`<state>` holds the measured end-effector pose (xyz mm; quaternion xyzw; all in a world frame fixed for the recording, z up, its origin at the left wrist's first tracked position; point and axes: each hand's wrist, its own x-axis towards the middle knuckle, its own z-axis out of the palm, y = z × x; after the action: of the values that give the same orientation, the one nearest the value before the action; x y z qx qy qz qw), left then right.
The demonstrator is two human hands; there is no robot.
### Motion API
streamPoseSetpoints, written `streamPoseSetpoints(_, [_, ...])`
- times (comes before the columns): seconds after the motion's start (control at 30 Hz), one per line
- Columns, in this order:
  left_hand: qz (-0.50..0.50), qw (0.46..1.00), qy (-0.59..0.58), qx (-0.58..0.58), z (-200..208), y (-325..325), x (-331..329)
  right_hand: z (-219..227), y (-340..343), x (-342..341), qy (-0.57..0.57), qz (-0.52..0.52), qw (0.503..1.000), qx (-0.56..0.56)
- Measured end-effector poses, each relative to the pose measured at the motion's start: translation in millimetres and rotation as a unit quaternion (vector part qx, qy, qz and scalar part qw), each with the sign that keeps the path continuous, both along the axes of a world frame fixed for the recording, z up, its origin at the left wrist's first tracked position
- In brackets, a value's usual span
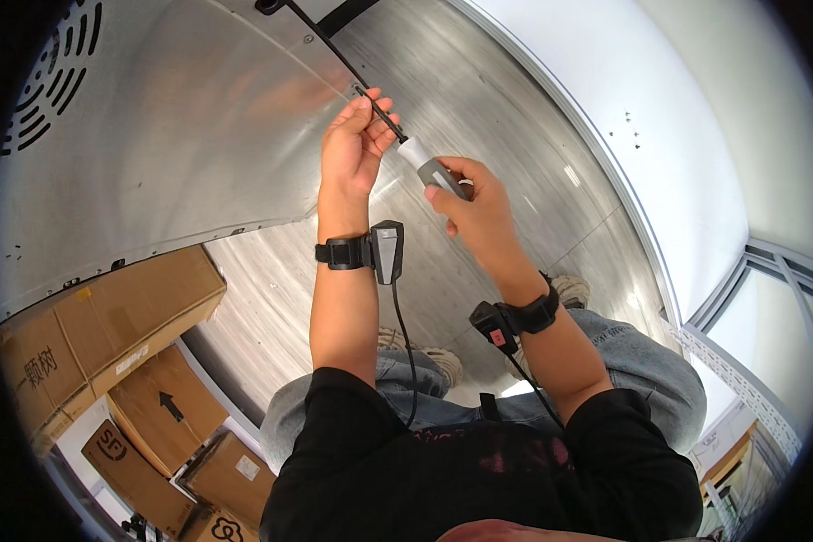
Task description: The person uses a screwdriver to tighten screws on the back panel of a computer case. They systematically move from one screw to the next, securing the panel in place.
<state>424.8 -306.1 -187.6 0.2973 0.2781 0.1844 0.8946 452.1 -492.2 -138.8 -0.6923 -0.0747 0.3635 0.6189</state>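
A screwdriver [421, 163] with a grey and white handle and a long dark shaft points up and left at the edge of a large silver metal panel [217, 117]. My right hand [475, 200] is closed round its handle. Near the tip, the thumb and fingers of my left hand [357, 144] are closed about the shaft, close beside the panel's edge. A small screw-like piece sits by the tip; the fingers partly hide that spot.
Cardboard boxes [167, 406] are stacked at the lower left. A white wall panel [596, 81] curves along the right, with several tiny dark pieces on it. Wood-look floor [551, 181] lies between. Wrist devices with cables, one a black box [387, 252], are strapped to both arms.
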Motion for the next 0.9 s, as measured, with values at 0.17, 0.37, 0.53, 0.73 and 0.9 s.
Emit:
streamPoseSetpoints(0.17, [0.001, 1.000, 0.000, 0.000, -1.8, 0.1, 1.9, -8.0, 1.5, -9.7, -0.059, -0.061, 0.996, 0.018])
streamPoseSetpoints(0.37, [-0.018, 1.000, -0.014, -0.005, 7.3, -7.8, 2.4, 4.6, -0.5, -3.0, 0.110, -0.070, 0.990, 0.062])
streamPoseSetpoints(0.53, [-0.021, 0.999, 0.001, 0.033, 2.3, -5.6, -1.2, 6.7, -3.1, 4.2, 0.195, -0.004, 0.978, 0.070])
streamPoseSetpoints(0.73, [-0.006, 0.998, 0.049, 0.049, 3.2, -7.5, 1.1, -10.9, -3.1, -11.5, -0.067, 0.003, 0.997, -0.046])
streamPoseSetpoints(0.9, [-0.016, 0.999, 0.007, 0.033, 1.2, -6.7, -0.2, -0.9, -0.9, -5.7, 0.130, -0.057, 0.989, 0.051])
